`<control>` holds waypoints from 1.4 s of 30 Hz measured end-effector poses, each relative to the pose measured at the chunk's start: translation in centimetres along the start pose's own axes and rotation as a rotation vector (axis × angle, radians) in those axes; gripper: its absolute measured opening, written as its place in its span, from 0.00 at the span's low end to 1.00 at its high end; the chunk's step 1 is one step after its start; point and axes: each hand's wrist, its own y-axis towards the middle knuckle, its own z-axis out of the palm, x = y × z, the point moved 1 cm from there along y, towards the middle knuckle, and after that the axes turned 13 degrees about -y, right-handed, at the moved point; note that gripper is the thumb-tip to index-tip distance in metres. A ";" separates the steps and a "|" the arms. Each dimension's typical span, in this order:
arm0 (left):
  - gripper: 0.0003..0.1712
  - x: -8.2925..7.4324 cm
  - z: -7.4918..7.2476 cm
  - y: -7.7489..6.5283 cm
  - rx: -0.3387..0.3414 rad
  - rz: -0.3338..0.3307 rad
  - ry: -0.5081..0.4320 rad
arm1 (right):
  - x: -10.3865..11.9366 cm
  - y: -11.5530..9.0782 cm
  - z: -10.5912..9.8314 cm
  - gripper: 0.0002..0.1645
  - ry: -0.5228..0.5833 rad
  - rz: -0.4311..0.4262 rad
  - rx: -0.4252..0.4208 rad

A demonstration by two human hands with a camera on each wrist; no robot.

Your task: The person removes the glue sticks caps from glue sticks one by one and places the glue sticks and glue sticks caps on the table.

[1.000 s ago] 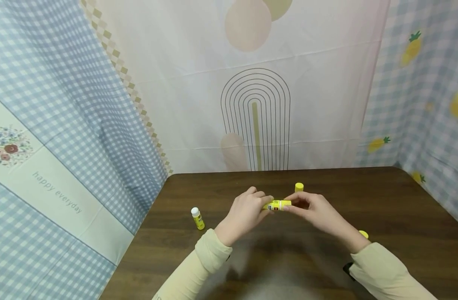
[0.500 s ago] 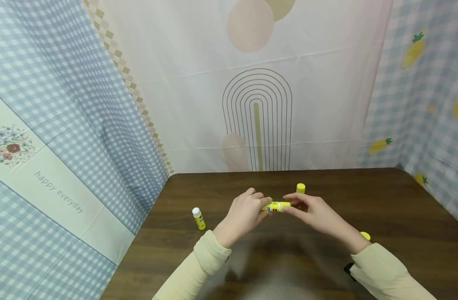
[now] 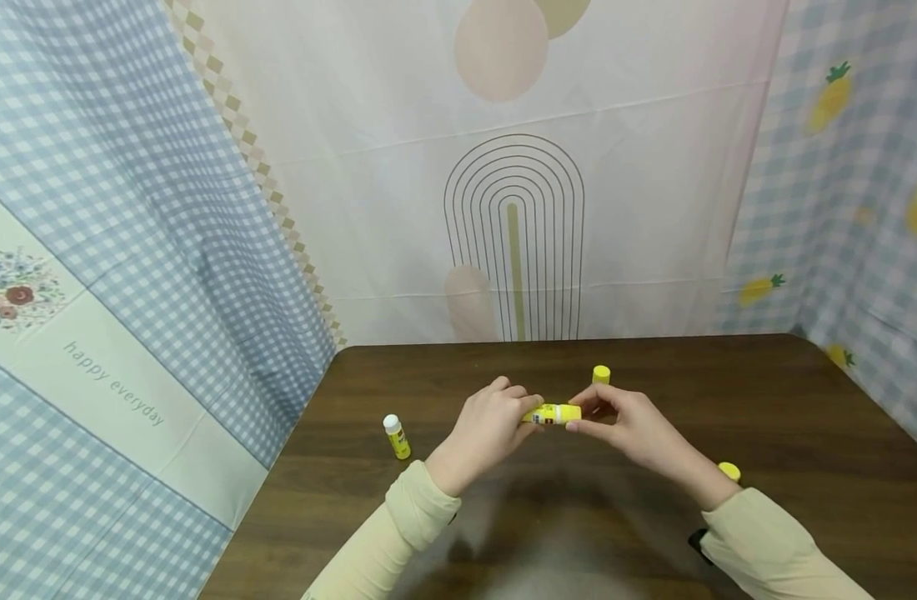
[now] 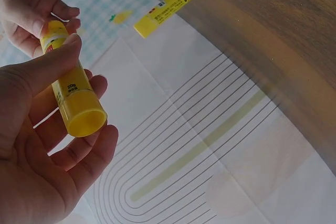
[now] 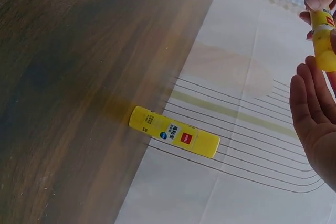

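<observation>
A yellow glue stick (image 3: pixel 550 414) lies level in the air between my two hands. My left hand (image 3: pixel 492 427) holds its body, thumb across the label and fingers beneath; in the left wrist view the bare bottom end of the glue stick (image 4: pixel 73 87) shows. At the other end my right hand (image 3: pixel 634 427) pinches the yellow cap (image 3: pixel 571 412) between thumb and fingers, beside a white band. The right wrist view shows the right hand (image 5: pixel 317 114) with its lower fingers extended away from the stick.
Another yellow glue stick (image 3: pixel 601 375) stands upright behind my right hand. One with a white top (image 3: pixel 397 437) stands at the left. A yellow round top (image 3: pixel 729 472) is partly hidden by my right wrist. The brown table (image 3: pixel 428 375) meets a patterned cloth (image 3: pixel 383 233) behind.
My right thumb and fingers have shifted slightly at the cap end, uncovering more of the cap. The left hand and the standing glue sticks stay in place.
</observation>
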 end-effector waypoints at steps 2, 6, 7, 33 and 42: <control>0.20 0.0 0.0 0.0 0.000 0.002 0.001 | 0.0 0.0 0.1 0.21 0.003 0.006 0.006; 0.20 0.0 0.0 -0.1 -0.003 0.005 0.003 | -0.2 0.1 0.2 0.24 0.015 0.021 0.062; 0.20 0.0 0.0 -0.1 -0.002 0.005 0.005 | -0.3 0.1 0.3 0.24 0.017 0.023 0.078; 0.19 -0.1 -0.1 -0.1 0.027 0.009 0.012 | -0.2 -0.6 0.3 0.19 0.086 0.043 0.089; 0.19 -0.1 0.1 -0.1 0.020 0.013 0.017 | -0.8 -0.7 0.4 0.22 0.049 0.044 0.082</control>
